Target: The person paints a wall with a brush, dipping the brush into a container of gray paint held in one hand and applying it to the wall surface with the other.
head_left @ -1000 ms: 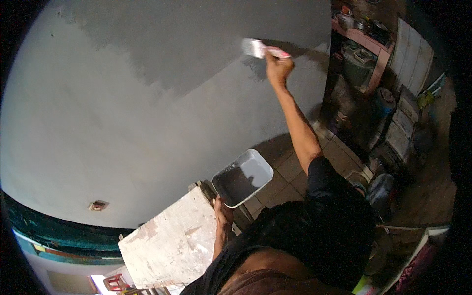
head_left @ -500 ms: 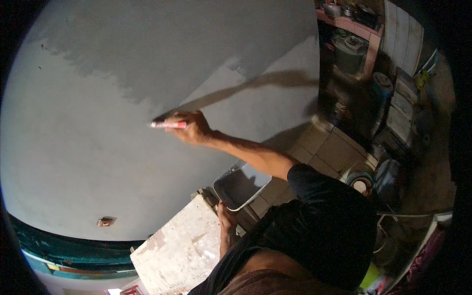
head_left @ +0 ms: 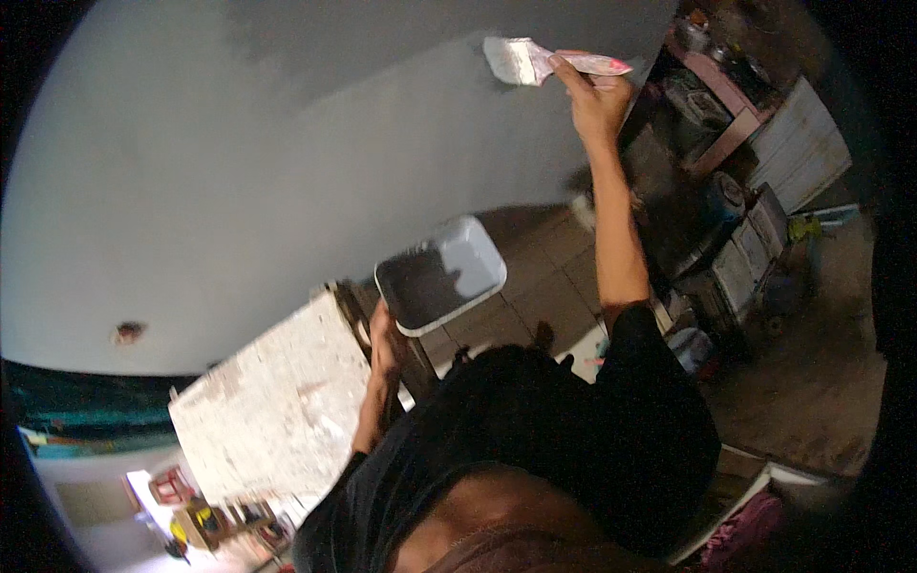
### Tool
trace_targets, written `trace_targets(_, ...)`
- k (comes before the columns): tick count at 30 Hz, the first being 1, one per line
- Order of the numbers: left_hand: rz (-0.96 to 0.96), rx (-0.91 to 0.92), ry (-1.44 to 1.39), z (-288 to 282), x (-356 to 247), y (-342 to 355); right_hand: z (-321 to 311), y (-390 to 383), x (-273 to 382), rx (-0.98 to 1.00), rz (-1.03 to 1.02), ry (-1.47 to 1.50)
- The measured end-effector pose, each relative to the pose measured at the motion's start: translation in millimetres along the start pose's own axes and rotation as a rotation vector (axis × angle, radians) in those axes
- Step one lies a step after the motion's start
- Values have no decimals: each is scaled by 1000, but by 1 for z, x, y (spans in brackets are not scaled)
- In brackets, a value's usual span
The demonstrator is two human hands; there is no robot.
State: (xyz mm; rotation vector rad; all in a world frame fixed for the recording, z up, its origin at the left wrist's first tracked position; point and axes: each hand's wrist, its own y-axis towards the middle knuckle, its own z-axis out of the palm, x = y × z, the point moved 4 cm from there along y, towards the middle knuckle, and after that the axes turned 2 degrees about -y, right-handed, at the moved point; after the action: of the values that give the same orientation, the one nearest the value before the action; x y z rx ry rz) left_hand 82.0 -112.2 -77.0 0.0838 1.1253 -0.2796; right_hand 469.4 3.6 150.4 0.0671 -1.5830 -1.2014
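My right hand [head_left: 602,107] is raised at the upper right, its fingers wrapped round the pale pink handle of a paintbrush [head_left: 518,61]. The wide bristles point left and touch or nearly touch the grey wall [head_left: 220,220]; which of the two cannot be made out. Lower down, my left hand [head_left: 383,341] grips the near left side of a white rectangular tub [head_left: 459,313]. Dark shadow covers part of its grey inside, which looks like paint. Darker grey runs along the top of the wall, with lighter grey below.
A paint-spotted white board [head_left: 277,392] stands left of my left arm. Tiled floor [head_left: 540,282] shows beyond the tub. At the right are a pink-edged shelf [head_left: 721,76] with pots and a blue-topped container [head_left: 728,194]. A small recess [head_left: 127,331] breaks the wall's lower left.
The paintbrush in my right hand has moved from mid-wall up and to the right. The view has shifted, and the tub now shows more fully, still in my left hand.
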Motion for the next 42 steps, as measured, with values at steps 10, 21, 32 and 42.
trace_targets(10, -130, 52, 82, 18, -10, 27, 56, -155, 25, 1148, -18, -235)
trace_targets(21, -227, 9, 71, 27, -9, 33, 71, -180, 11, 1108, -45, -211)
trace_targets(32, -235, 40, 52, 23, 0, 31, 64, -183, 22, 936, -205, -229)
trace_targets(42, -216, 11, 32, 20, 0, 37, 44, -169, 37, 1119, 238, -79)
